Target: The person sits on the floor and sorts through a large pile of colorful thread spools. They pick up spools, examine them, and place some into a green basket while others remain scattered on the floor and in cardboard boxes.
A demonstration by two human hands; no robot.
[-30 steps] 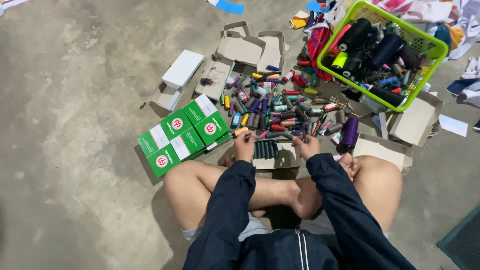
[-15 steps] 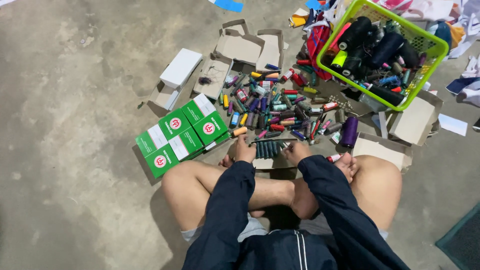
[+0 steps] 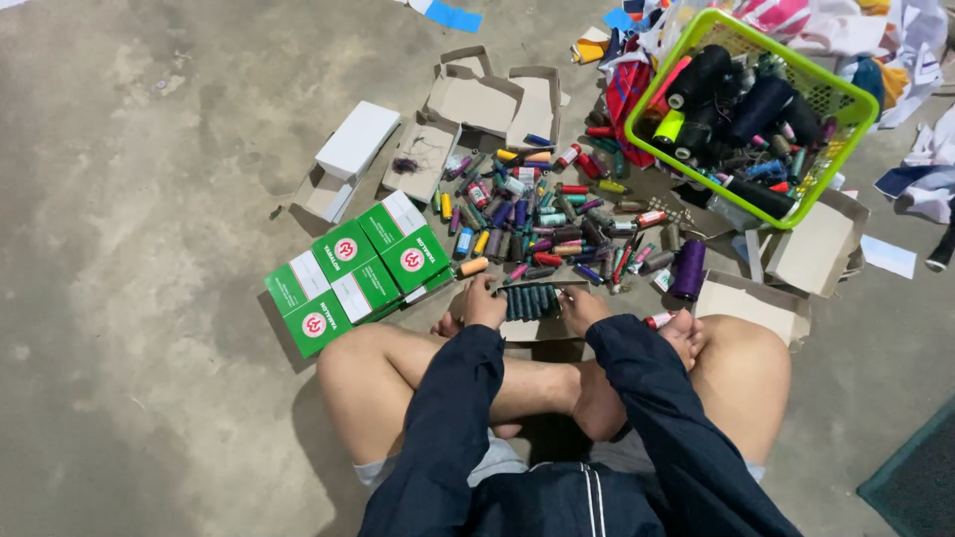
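Observation:
I sit cross-legged on a concrete floor. A small open cardboard box (image 3: 531,326) rests in front of my shins with a row of dark teal thread spools (image 3: 530,301) packed in it. My left hand (image 3: 481,304) grips the box's left end, fingers curled by the spools. At the right end, my right hand (image 3: 583,304) holds the box the same way. Just beyond lies a loose heap of many-coloured small spools (image 3: 542,219). An orange spool (image 3: 473,266) lies close above my left hand.
Several green-and-white boxes (image 3: 358,273) lie stacked to my left, with a white box (image 3: 356,139) and opened cardboard boxes (image 3: 487,99) further out. A lime basket (image 3: 649,99) of large dark cones stands far right, beside a purple spool (image 3: 688,268) and cloth scraps (image 3: 925,169).
Both hands have drawn slightly nearer to me and closed in on the ends of the small box. The spool heap and other boxes have not moved.

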